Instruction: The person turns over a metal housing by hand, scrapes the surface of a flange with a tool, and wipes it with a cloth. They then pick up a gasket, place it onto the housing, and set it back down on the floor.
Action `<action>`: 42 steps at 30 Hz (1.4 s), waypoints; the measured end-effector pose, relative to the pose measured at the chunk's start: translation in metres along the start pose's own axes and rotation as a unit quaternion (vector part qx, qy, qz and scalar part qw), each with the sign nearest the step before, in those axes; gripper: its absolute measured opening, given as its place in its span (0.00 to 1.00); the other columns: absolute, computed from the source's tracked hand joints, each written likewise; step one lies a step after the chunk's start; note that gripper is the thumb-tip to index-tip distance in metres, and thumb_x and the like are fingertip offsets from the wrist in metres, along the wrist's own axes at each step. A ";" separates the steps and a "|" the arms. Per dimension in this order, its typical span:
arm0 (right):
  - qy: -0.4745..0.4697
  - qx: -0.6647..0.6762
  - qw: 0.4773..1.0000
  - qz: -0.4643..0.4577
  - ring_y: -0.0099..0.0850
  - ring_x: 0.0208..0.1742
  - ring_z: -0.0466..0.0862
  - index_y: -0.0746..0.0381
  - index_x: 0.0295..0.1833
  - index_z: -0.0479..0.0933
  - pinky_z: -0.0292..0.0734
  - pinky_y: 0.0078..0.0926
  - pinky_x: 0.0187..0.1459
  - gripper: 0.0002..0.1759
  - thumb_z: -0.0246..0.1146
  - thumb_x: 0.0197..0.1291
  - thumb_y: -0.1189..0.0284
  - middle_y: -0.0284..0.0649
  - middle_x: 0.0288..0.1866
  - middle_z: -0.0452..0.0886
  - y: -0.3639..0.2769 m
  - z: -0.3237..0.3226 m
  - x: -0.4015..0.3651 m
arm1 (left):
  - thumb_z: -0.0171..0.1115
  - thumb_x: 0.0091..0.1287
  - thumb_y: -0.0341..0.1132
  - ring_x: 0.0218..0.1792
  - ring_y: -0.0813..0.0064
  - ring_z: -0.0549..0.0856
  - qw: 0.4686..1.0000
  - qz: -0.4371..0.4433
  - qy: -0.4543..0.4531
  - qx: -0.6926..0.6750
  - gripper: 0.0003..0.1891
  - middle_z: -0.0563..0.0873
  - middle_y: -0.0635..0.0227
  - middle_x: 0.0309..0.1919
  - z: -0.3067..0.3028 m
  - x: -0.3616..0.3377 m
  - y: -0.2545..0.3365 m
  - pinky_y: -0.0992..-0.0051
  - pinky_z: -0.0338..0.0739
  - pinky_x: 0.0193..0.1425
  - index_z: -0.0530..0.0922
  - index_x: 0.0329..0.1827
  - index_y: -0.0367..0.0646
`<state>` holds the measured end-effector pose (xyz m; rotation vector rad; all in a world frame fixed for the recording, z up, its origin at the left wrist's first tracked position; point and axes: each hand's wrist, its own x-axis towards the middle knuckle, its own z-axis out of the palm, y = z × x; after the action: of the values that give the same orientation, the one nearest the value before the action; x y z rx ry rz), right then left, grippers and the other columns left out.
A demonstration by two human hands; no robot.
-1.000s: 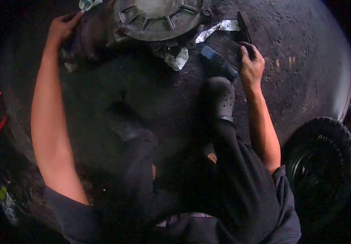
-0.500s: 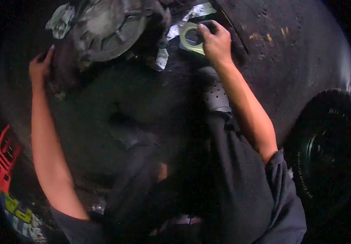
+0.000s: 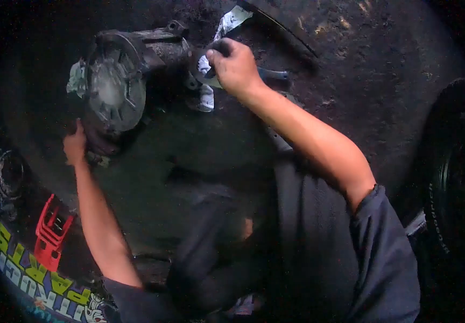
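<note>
Right hand (image 3: pixel 236 67) is closed on the ring (image 3: pixel 195 64), fingers pinching its rim, right at the neck of the hub (image 3: pixel 115 94); left hand (image 3: pixel 75 144) is against the hub's lower edge, and whether it grips or only presses cannot be told; judgement: the ring seems meant for the neck, so keep it square to the axis, brace the hub with the left hand, and keep the rag (image 3: pixel 206 100) off the seat; versus 0.5 s ago: the ring is off the floor (image 3: pixel 383 70) and at the hub; the hub is tipped more on edge; the left hand sits lower
</note>
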<state>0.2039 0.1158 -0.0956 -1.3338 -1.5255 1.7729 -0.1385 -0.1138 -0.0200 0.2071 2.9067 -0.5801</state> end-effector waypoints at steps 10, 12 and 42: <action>0.015 0.072 0.997 0.033 0.43 0.32 0.81 0.68 0.34 0.77 0.73 0.35 0.36 0.08 0.61 0.54 0.72 0.53 0.29 0.80 0.008 0.018 -0.006 | 0.54 0.60 0.62 0.62 0.50 0.70 0.951 0.165 0.119 -0.234 0.42 0.73 0.45 0.59 -0.044 -0.063 0.039 0.60 0.58 0.66 0.64 0.64 0.31; 0.012 0.063 0.997 0.041 0.44 0.31 0.81 0.68 0.34 0.77 0.73 0.35 0.36 0.08 0.62 0.54 0.72 0.53 0.28 0.79 0.009 0.021 -0.007 | 0.55 0.60 0.60 0.65 0.52 0.66 0.902 0.224 0.086 -0.358 0.41 0.70 0.46 0.62 -0.054 -0.086 0.065 0.59 0.53 0.69 0.62 0.66 0.33; 0.020 -0.039 0.999 0.000 0.50 0.35 0.80 0.64 0.32 0.78 0.73 0.40 0.36 0.12 0.62 0.54 0.66 0.52 0.29 0.80 0.017 -0.004 0.012 | 0.53 0.59 0.61 0.69 0.45 0.54 0.897 0.323 0.224 -0.201 0.43 0.58 0.44 0.68 -0.025 -0.222 0.170 0.39 0.45 0.66 0.58 0.68 0.33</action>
<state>0.2067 0.1228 -0.1150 -1.3983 -1.5859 1.6920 0.1030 0.0288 -0.0167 1.3241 2.9860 0.2105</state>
